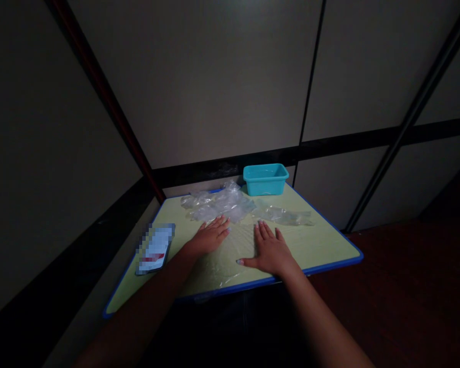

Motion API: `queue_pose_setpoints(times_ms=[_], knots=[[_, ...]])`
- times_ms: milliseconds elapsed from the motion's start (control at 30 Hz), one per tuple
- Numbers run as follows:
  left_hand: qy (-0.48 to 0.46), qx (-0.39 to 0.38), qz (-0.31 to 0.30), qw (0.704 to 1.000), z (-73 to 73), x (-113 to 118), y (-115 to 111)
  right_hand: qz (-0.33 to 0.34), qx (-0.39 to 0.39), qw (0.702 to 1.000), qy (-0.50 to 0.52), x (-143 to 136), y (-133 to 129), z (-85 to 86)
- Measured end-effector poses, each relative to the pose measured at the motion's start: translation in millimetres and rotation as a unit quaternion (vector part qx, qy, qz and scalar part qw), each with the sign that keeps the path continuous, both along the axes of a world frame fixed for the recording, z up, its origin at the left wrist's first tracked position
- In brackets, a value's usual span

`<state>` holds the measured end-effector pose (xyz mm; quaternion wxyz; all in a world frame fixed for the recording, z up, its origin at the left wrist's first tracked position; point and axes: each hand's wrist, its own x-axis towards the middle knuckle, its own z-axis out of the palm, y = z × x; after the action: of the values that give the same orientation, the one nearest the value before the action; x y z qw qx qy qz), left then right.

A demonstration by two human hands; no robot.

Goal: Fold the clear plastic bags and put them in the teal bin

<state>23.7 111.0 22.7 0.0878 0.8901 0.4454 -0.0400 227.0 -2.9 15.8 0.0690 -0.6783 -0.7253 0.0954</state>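
Observation:
A clear plastic bag (233, 255) lies spread flat on the pale green table (322, 240), its lower end reaching the front edge. My left hand (210, 235) rests on its left side with the fingers stretched out. On its right side my right hand (270, 248) lies flat, fingers forward and thumb pointing left. Just beyond my left hand sits a crumpled heap of clear plastic bags (224, 202). Another thin clear plastic bag (285, 214) lies past my right fingertips. Neither hand grips anything.
A turquoise plastic basket (266, 186) stands at the table's back right corner. At the left edge lies a phone (157, 248) with a lit, blurred screen. The blue-rimmed table stands against a panelled wall (214, 102). Dark reddish floor (406, 286) shows at right.

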Motion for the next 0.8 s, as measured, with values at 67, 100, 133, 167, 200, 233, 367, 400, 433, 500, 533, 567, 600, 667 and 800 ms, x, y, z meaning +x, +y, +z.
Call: queue_pose_setpoints(times_ms=[67, 100, 133, 167, 200, 233, 367, 400, 433, 500, 533, 567, 600, 667, 800], knots=[[0.004, 0.016, 0.005, 1.0, -1.0, -2, 1, 0.0, -0.002, 1.0, -0.002, 0, 0, 0.9], [0.007, 0.023, 0.006, 1.0, -1.5, -3, 1, -0.001, -0.002, 1.0, -0.002, -1, -1, 1.3], [0.009, 0.029, 0.009, 0.999, -1.9, -3, 1, -0.001, -0.002, 1.0, -0.001, -1, -1, 1.7], [0.01, 0.035, 0.011, 0.999, -2.3, -3, 1, -0.001, -0.001, 1.0, 0.0, -1, -1, 1.9], [0.011, 0.039, 0.014, 0.999, -2.6, -3, 1, 0.0, -0.001, 1.0, 0.002, -1, -1, 1.9], [0.011, 0.041, 0.018, 0.999, -2.8, -3, 1, 0.001, -0.001, 1.0, 0.005, 0, -1, 1.7], [0.012, 0.04, 0.019, 0.999, -2.8, -4, 1, 0.002, 0.011, 0.999, 0.035, 4, 0, 1.4], [0.012, 0.04, 0.019, 0.999, -2.8, -4, 1, -0.003, 0.017, 0.999, 0.047, 5, -1, 2.1], [0.012, 0.041, 0.019, 0.999, -2.9, -5, 2, -0.01, 0.023, 0.998, 0.057, 5, -1, 3.4], [0.01, 0.043, 0.02, 0.999, -3.5, -5, 2, -0.017, 0.03, 0.997, 0.065, 3, -2, 8.3], [0.009, 0.044, 0.021, 0.999, -4.0, -6, 3, -0.011, 0.029, 0.997, 0.065, 0, -3, 11.8], [0.009, 0.045, 0.021, 0.999, -4.6, -6, 3, 0.002, 0.025, 0.998, 0.063, -4, -5, 15.8], [0.01, 0.046, 0.02, 0.999, -5.3, -6, 3, 0.024, 0.019, 0.998, 0.063, -10, -6, 19.9], [0.012, 0.05, 0.019, 0.998, -6.8, -6, 4, 0.085, -0.003, 0.994, 0.069, -23, -7, 27.4], [0.014, 0.058, 0.019, 0.998, -8.8, -6, 5, 0.162, -0.008, 0.984, 0.075, -49, 1, 32.9]])
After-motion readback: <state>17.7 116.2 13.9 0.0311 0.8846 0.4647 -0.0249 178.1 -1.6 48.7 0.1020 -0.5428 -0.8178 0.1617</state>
